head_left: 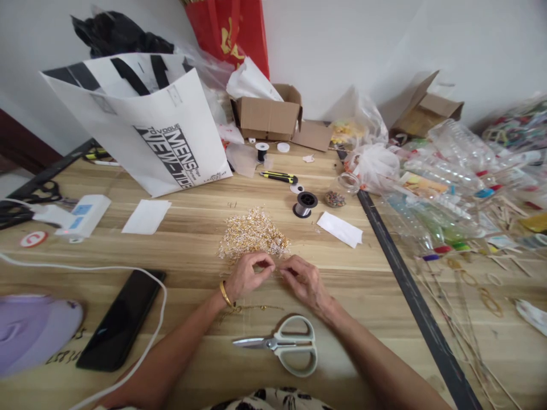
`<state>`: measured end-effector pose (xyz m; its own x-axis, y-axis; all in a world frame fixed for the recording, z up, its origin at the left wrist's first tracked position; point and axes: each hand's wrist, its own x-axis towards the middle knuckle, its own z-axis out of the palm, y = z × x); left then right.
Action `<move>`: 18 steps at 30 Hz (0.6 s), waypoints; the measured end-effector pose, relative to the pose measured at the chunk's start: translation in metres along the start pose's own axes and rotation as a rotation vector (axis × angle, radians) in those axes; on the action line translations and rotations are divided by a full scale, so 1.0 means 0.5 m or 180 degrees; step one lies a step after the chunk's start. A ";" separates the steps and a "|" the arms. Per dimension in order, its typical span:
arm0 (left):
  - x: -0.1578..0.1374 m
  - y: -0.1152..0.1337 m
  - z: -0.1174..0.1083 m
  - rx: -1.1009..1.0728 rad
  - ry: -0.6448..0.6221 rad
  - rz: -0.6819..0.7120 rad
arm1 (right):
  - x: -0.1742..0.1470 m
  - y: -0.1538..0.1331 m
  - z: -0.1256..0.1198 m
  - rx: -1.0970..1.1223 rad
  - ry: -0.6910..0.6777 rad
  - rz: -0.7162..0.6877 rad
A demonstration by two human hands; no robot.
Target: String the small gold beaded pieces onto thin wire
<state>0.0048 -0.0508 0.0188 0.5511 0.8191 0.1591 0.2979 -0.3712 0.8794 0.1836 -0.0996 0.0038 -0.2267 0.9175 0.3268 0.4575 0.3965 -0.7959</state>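
Note:
My left hand (250, 276), a gold bangle at its wrist, is closed in a pinch at the near edge of a pile of small gold and clear beads (254, 230). Facing it, my right hand (304, 280) pinches too, fingertips close to the left ones. Whatever lies between the fingers is too small to make out. A thin gold chain (256, 308) rests on the table just below the hands. Nearer to me are scissors (277, 344) with pale handles, blades pointing left.
Beyond the beads stand a wire spool (304, 205), a bead jar (335, 198), a box cutter (278, 177) and folded paper (341, 229). At left are a phone (122, 319), a white cable and a large paper bag (145, 131). Plastic bottles (453, 154) crowd the right.

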 end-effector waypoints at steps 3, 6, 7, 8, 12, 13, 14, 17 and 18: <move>-0.001 -0.005 -0.003 0.0037 -0.0023 0.0030 | -0.004 0.007 0.006 -0.0085 0.0041 -0.0032; -0.001 -0.011 -0.006 0.0084 -0.0051 0.0030 | -0.008 0.014 0.012 -0.0168 0.0097 -0.0067; -0.001 -0.013 -0.007 0.0098 -0.0050 0.0024 | -0.009 0.016 0.014 -0.0191 0.0115 -0.0086; -0.001 -0.014 -0.008 0.0110 -0.0036 0.0018 | -0.010 0.018 0.015 -0.0213 0.0133 -0.0109; 0.002 -0.017 -0.012 0.0185 0.0049 0.0006 | -0.009 0.022 0.011 -0.0256 0.0258 -0.0163; 0.002 -0.016 -0.013 0.0224 0.0067 0.0010 | -0.009 0.023 0.009 -0.0247 0.0313 -0.0161; 0.003 -0.016 -0.013 0.0270 0.0079 0.0017 | -0.008 0.024 0.007 -0.0231 0.0373 -0.0149; 0.004 -0.017 -0.013 0.0429 0.0079 0.0086 | -0.007 0.028 0.003 -0.0191 0.0509 -0.0111; 0.004 -0.017 -0.013 0.0487 0.0061 0.0119 | -0.007 0.029 0.002 -0.0187 0.0519 -0.0098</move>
<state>-0.0016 -0.0430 0.0143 0.5495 0.8111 0.2001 0.3935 -0.4626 0.7944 0.1900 -0.0970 -0.0095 -0.1010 0.8958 0.4329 0.5030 0.4214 -0.7546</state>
